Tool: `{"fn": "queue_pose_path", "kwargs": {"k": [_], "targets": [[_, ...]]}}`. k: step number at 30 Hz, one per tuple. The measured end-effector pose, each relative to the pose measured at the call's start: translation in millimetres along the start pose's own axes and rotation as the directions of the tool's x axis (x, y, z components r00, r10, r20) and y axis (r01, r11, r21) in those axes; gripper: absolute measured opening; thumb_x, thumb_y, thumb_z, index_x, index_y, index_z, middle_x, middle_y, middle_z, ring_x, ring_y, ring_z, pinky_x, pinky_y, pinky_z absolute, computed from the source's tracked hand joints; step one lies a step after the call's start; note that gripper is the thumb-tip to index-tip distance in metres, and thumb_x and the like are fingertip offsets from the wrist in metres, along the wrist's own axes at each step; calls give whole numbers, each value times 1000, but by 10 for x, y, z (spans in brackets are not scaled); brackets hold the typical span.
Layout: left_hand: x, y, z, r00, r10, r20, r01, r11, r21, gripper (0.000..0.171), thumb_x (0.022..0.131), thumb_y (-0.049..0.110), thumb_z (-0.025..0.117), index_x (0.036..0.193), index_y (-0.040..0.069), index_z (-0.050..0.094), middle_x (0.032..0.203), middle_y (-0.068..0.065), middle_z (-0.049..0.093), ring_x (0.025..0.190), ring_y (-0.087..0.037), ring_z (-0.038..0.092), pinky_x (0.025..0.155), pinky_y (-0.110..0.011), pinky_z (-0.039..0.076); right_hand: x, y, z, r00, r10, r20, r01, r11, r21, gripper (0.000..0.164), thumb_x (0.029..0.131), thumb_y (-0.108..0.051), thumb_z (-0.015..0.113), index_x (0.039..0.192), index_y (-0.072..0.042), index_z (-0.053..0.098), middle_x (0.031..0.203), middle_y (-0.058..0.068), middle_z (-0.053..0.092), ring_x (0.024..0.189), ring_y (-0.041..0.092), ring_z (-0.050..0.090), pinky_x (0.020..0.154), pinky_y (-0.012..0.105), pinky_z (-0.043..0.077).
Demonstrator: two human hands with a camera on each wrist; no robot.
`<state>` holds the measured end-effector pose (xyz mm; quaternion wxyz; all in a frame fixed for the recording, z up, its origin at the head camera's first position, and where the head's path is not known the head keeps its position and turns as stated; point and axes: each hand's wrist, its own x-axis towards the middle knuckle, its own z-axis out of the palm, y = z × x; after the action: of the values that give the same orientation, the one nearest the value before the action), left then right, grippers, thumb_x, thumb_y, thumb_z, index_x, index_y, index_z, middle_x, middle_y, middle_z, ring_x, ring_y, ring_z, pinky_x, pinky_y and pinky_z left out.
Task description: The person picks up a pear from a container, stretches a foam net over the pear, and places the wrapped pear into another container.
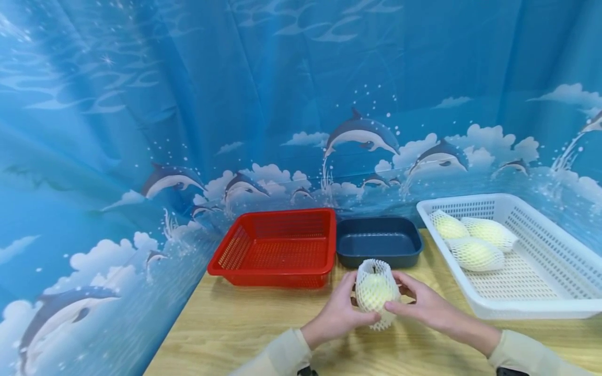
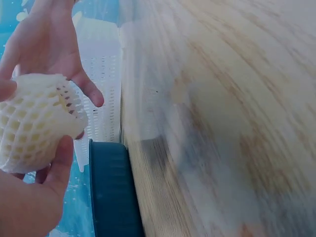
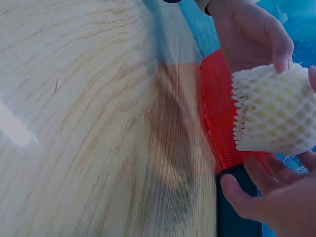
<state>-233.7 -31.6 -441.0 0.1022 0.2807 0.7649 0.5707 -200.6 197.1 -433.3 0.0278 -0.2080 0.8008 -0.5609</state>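
A pale yellow-green fruit in a white foam net (image 1: 376, 292) is held above the table, the net's open end upward in the head view. My left hand (image 1: 339, 309) grips its left side, with thumb and fingers against the net. At the other side is my right hand (image 1: 430, 308); its thumb touches the net's front. In the right wrist view the right hand's spread fingers (image 3: 239, 195) lie beside the net, the index apart from it. The fruit's exact kind is hidden by the net.
Behind the hands stand a red perforated basket (image 1: 277, 271) and a dark blue tray (image 1: 380, 261), side by side. To the right, a white perforated basket (image 1: 531, 292) contains several netted fruits (image 1: 477, 254). A dolphin-print curtain (image 1: 282, 104) hangs behind the wooden table (image 1: 226, 324).
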Motion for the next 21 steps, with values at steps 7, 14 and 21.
{"fn": "queue_pose_path", "kwargs": {"k": [7,14,21], "targets": [[-6,11,-32,992,65,109,-49,988,-146,76,80,4,78,144,25,43,136,4,46,114,-10,57,92,-26,56,-21,-8,-1,983,-9,183,-33,974,224,80,99,-11,60,157,8,8,142,37,45,118,10,62,96,27,52],[-39,16,22,995,94,12,-95,994,59,77,83,11,77,148,25,39,132,2,51,109,-9,55,88,-25,55,-15,0,48,998,62,23,-64,992,107,75,97,-17,65,155,4,23,136,31,53,109,8,64,89,25,55],[-56,83,152,993,96,-75,-69,949,309,90,77,39,86,151,33,35,134,13,48,114,-2,48,93,-24,51,19,-7,144,991,108,-76,-106,994,33,71,94,-21,70,151,-2,33,130,19,60,107,18,63,86,26,54]]}}
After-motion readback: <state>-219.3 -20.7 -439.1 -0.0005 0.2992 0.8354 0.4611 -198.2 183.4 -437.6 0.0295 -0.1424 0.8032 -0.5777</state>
